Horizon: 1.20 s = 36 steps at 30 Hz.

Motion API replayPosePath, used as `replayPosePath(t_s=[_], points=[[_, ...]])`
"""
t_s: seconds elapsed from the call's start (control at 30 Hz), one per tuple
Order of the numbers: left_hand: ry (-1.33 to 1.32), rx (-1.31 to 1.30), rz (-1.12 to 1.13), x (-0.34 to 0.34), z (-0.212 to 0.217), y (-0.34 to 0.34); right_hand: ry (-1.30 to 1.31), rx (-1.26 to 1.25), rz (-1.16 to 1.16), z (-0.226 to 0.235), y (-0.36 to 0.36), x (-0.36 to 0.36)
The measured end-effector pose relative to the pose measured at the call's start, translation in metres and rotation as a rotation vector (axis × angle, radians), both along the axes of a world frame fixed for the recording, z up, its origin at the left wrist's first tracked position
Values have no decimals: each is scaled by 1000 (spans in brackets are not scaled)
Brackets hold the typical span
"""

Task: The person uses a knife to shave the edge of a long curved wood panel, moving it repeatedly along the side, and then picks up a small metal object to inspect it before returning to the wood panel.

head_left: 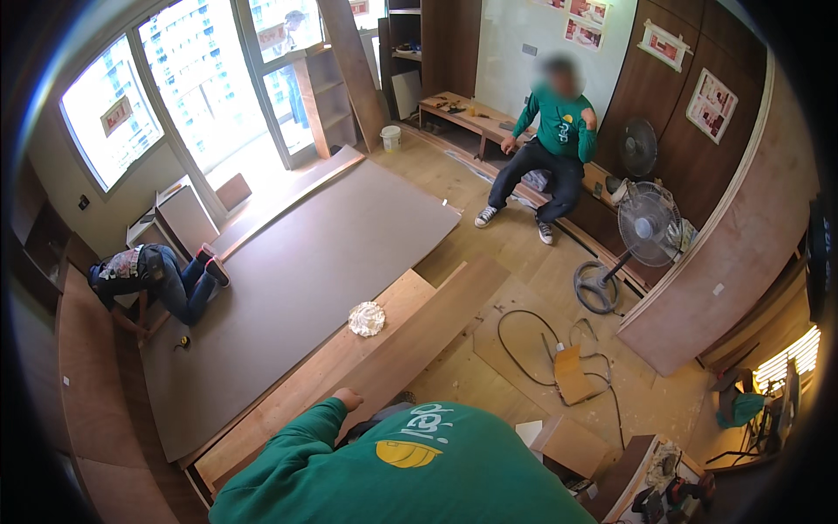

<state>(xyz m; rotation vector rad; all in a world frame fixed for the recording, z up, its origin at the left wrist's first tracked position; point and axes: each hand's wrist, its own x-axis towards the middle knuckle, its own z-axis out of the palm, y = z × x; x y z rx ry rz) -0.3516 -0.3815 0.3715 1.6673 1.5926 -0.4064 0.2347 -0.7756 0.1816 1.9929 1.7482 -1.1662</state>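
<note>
My left hand (349,399) looks closed, at the edge of a long brown wooden plank (419,336); whether it grips anything is too small to tell. My left forearm is in a green sleeve. My right hand is out of sight, the right side of the picture's lower edge showing only my green sweatshirt. Beside the brown plank lies a lighter wooden board (297,381), and on it sits a crumpled white bundle (367,319). Past these boards a large grey-brown sheet panel (305,262) lies flat.
A person kneels at the left (166,279), near a small tape measure (182,343). Another person sits on a low bench (559,131). Standing fans (646,225), a looped black cable (524,371), a cardboard box (572,444), a white bucket (390,138) and power tools (672,502) stand around.
</note>
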Motion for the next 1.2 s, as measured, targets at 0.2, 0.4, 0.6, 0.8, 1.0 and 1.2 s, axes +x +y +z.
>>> replayPosePath(t_s=[0.2, 0.4, 0.6, 0.8, 1.0, 1.2], points=[[44, 13, -15, -6, 6, 3, 19, 38, -22, 22, 19, -13], [14, 16, -33, 4, 13, 4, 13, 46, 9, 32, 26, -3], [39, 27, -37, -6, 12, -4, 64, 61, -56, 25, 29, -3], [0, 21, -9, 6, 5, -4, 10, 51, -38, 21, 20, 0], [11, -22, 10, -2, 9, -4, 104, 56, -45, 87, 41, -15], [-57, -86, 71, -2, -19, 5, 467, -5, -509, 176, 59, -43]])
